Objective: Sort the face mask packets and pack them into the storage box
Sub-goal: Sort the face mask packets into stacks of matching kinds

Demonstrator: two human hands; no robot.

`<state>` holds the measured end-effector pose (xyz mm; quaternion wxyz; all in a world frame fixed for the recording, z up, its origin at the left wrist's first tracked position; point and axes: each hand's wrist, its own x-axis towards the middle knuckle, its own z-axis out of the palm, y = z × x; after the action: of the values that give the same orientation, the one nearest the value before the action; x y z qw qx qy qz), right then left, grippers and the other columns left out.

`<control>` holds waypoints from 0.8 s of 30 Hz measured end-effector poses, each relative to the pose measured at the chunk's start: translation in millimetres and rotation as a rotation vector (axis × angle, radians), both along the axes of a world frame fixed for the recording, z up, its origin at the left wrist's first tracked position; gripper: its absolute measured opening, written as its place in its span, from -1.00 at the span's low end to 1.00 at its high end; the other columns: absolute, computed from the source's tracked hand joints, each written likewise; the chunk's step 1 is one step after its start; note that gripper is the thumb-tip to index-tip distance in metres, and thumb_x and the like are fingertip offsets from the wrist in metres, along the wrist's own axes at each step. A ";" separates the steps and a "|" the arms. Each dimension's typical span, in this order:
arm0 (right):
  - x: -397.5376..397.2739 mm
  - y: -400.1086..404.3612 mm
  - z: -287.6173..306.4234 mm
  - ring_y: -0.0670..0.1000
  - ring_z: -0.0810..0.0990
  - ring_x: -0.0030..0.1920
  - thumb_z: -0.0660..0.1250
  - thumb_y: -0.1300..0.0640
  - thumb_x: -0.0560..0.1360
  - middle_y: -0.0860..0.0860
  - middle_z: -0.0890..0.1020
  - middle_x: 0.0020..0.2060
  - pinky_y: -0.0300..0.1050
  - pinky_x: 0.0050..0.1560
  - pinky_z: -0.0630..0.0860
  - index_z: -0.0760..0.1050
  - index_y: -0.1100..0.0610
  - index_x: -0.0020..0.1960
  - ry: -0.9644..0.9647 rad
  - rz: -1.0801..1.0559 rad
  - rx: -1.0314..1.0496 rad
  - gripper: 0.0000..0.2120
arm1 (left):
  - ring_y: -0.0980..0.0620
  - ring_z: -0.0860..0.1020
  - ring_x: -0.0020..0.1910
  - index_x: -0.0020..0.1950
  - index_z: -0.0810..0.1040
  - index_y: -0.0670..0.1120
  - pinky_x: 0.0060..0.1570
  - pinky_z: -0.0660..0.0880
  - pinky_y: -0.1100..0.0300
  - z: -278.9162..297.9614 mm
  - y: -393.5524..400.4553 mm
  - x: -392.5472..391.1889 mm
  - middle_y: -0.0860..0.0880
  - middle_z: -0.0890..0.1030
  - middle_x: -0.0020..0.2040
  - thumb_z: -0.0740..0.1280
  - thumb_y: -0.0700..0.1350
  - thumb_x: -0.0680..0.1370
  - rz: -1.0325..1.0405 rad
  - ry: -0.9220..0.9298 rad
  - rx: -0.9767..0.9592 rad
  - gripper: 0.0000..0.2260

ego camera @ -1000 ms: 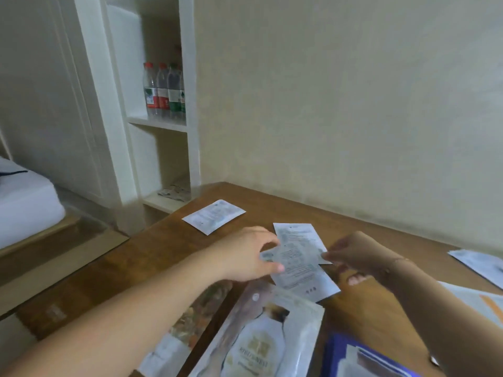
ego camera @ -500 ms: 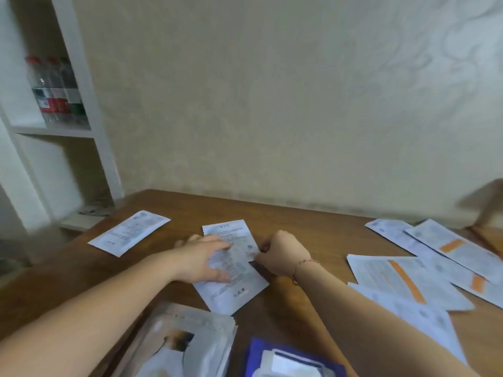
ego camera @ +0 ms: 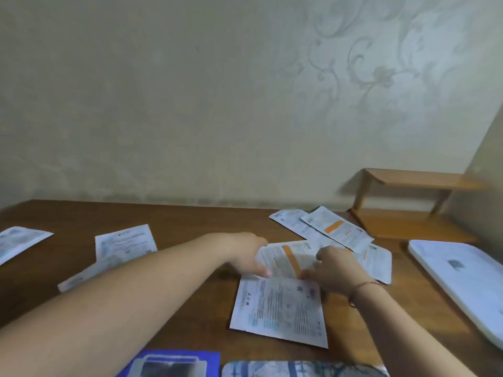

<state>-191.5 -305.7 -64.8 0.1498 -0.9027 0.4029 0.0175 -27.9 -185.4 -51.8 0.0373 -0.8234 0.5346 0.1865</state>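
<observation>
Both hands are on the orange-striped packet [ego camera: 292, 258] now, left hand [ego camera: 246, 255] pinching its left edge, right hand [ego camera: 336, 270] curled on its right. It lifts off the wooden surface [ego camera: 187, 227], overlapping a white packet [ego camera: 280, 308] lying nearer.

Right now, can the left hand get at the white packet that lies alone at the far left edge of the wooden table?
Probably yes: the left hand holds the orange-striped packet, but bare table lies toward the white packet.
</observation>
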 end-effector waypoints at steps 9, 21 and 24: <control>-25.3 -11.9 -12.1 0.07 0.44 0.25 0.43 -0.12 0.43 0.03 0.51 0.23 -0.01 0.24 0.49 0.42 0.06 0.32 -0.126 -0.071 0.054 -0.46 | -0.17 0.16 0.52 0.58 0.16 -0.02 0.42 0.28 -0.12 -7.9 -41.6 -17.5 -0.07 0.25 0.52 0.46 0.28 0.40 0.242 0.000 0.009 -0.12; -51.0 -27.5 0.8 0.09 0.61 0.02 0.28 -0.18 0.53 0.07 0.61 0.12 0.01 -0.09 0.59 0.38 0.09 0.39 -0.833 -0.281 0.281 -0.47 | 0.04 0.67 -0.09 -0.10 0.61 -0.11 0.02 0.58 0.09 20.7 -16.4 -1.1 -0.03 0.71 -0.12 0.45 -0.25 0.51 0.417 0.622 -0.858 -0.93; -51.0 -23.1 10.7 0.17 0.67 -0.07 0.11 -0.32 0.55 0.21 0.66 0.06 0.02 -0.27 0.63 0.39 0.15 0.29 -1.054 -0.387 1.131 -0.41 | 0.21 0.60 -0.29 -0.17 0.58 -0.07 -0.18 0.52 0.32 37.0 -1.7 -2.0 0.12 0.68 -0.29 0.44 -0.37 0.48 0.249 0.639 -1.060 -0.80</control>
<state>-242.5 -328.8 -54.1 0.7564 -0.4933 0.3587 -0.2363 -29.9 -187.2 -14.8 -0.5594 -0.6898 0.4391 0.1359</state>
